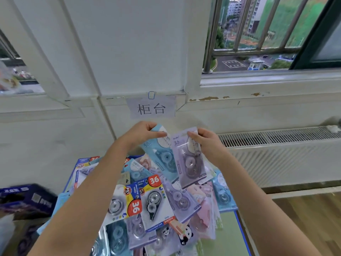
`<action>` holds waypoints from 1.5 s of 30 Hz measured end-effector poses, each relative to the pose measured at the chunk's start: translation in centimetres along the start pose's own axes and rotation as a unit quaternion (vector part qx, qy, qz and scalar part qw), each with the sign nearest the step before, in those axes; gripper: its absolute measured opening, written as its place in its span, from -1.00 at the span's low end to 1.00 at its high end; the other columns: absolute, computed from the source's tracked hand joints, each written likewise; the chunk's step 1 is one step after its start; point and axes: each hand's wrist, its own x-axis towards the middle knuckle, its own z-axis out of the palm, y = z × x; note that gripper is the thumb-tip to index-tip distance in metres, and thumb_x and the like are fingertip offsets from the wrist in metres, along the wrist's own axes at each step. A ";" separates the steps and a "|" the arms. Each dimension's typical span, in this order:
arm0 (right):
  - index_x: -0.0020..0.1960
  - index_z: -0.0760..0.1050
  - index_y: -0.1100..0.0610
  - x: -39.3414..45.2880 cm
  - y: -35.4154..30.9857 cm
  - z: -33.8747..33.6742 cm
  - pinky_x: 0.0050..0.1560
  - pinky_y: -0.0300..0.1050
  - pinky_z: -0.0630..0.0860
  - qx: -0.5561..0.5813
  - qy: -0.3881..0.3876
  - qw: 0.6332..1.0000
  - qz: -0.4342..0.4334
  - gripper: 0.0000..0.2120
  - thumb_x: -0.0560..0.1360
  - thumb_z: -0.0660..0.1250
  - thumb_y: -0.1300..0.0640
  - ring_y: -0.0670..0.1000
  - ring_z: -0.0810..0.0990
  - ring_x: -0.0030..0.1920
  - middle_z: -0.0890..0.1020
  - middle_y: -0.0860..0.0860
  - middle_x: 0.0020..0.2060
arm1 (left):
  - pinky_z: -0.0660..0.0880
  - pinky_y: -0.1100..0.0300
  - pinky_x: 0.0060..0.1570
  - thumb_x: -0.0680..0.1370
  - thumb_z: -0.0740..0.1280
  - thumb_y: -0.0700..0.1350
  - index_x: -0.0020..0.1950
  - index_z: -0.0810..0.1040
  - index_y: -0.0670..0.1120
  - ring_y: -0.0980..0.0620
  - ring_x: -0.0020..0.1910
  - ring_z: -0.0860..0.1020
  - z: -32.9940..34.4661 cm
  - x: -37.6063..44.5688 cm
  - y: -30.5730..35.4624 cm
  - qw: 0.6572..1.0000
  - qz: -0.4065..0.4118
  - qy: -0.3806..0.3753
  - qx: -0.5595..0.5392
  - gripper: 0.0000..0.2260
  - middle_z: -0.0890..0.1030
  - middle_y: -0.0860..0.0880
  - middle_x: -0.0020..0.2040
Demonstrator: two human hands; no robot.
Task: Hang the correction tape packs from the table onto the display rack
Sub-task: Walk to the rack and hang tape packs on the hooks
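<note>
Correction tape packs: two are held up above the table, the rest lie heaped below.

Dark box: seen at the far left, beside the table.

Left hand: raised in front of the wall; the top edge of the blue pack is pinched between thumb and curled fingers. The pack hangs down from the grip, its long axis running downward and slightly to the right.

Paper sign: fixed to the wall just above both hands.

Purple pack: held just beside the blue pack and partly overlapping it; long axis near vertical, top edge uppermost.

Right hand: the purple pack's upper right corner is pinched between thumb and fingers.

Pile of packs: spread in overlapping layers on the green table, below both hands.

Radiator: mounted under the window at the right.

Display rack: not visible. Both packs are judged ready for hanging, each gripped at its top edge, where a hanging hole would be expected but cannot be made out. Neither hand can be judged nearer to the rack.
</note>
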 end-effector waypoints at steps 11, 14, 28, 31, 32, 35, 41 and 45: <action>-0.13 0.46 0.19 -1.6 1.7 4.6 -0.21 -0.04 0.36 0.027 -0.018 0.999 -0.015 -0.90 0.56 0.30 0.21 0.06 0.43 -0.29 0.49 0.06 -0.36 | 0.52 0.22 -0.33 0.54 0.35 0.02 -0.11 0.59 -0.13 0.03 -0.42 0.57 1.4 -2.5 0.0 0.965 -0.107 0.040 -0.237 -0.78 0.64 -0.06 -0.34; -0.21 0.37 0.21 -1.6 1.7 4.7 -0.42 -0.17 0.30 0.070 0.009 0.998 -0.003 -0.80 0.59 0.22 0.26 0.00 0.34 -0.49 0.42 0.04 -0.52 | 0.50 0.16 -0.22 0.55 0.30 0.04 -0.05 0.60 -0.12 0.01 -0.31 0.57 2.2 -3.1 -1.4 0.930 -0.108 0.042 -0.349 -0.76 0.64 -0.07 -0.25; 0.24 0.45 0.18 -0.7 4.1 5.4 -0.29 -0.31 0.51 0.141 0.049 0.978 0.146 -0.62 0.54 0.32 -0.03 -0.01 0.52 -0.15 0.56 0.02 0.07 | 0.62 0.16 -0.22 0.57 0.27 -0.28 0.20 0.50 -0.16 0.05 -0.20 0.67 8.4 -6.3 -6.8 0.895 -0.100 0.084 -0.427 -0.79 0.70 -0.02 -0.12; 0.21 0.48 0.22 -2.8 5.3 5.6 0.01 -0.21 0.55 0.132 -0.008 0.981 0.145 -0.66 0.55 0.31 0.02 0.02 0.62 0.04 0.64 0.07 0.05 | 0.63 0.15 -0.20 0.56 0.28 -0.28 0.18 0.52 -0.12 0.02 -0.16 0.68 9.4 -6.3 -7.4 0.872 -0.098 0.132 -0.461 -0.78 0.70 -0.04 -0.07; 0.21 0.50 0.22 -3.4 5.9 5.8 0.09 -0.10 0.55 0.130 -0.019 0.980 0.148 -0.68 0.53 0.34 0.06 0.07 0.63 0.08 0.66 0.10 0.06 | 0.63 0.11 -0.13 0.55 0.30 -0.28 0.20 0.53 -0.13 -0.01 -0.12 0.67 9.7 -6.3 -7.5 0.869 -0.095 0.150 -0.461 -0.77 0.69 -0.07 -0.02; 0.18 0.52 0.21 -4.8 7.5 6.2 0.17 0.09 0.53 0.086 -0.031 0.986 0.138 -0.68 0.45 0.44 0.19 0.11 0.64 0.08 0.68 0.10 0.04 | 0.57 -0.05 0.07 0.51 0.35 -0.28 0.25 0.50 -0.21 -0.13 -0.04 0.63 10.4 -5.9 -7.6 0.865 -0.115 0.202 -0.446 -0.69 0.64 -0.18 0.08; -0.07 0.54 0.21 -5.4 7.4 5.3 -0.20 -0.28 0.49 0.054 0.029 0.991 0.118 -0.90 0.44 0.43 0.25 -0.07 0.60 -0.27 0.62 0.02 -0.27 | 0.55 -0.07 0.09 0.56 0.32 -0.20 0.28 0.50 -0.15 -0.14 0.03 0.62 11.3 -5.3 -7.3 0.853 -0.126 0.223 -0.454 -0.71 0.64 -0.15 0.11; -0.17 0.51 0.17 -5.8 6.7 4.7 -0.28 -0.31 0.40 0.039 0.072 0.990 0.118 -0.88 0.44 0.45 0.20 -0.07 0.43 -0.31 0.47 0.01 -0.34 | 0.53 -0.06 0.09 0.56 0.32 -0.17 0.25 0.51 -0.10 -0.10 0.03 0.62 10.6 -5.7 -7.1 0.857 -0.090 0.217 -0.459 -0.74 0.65 -0.12 0.10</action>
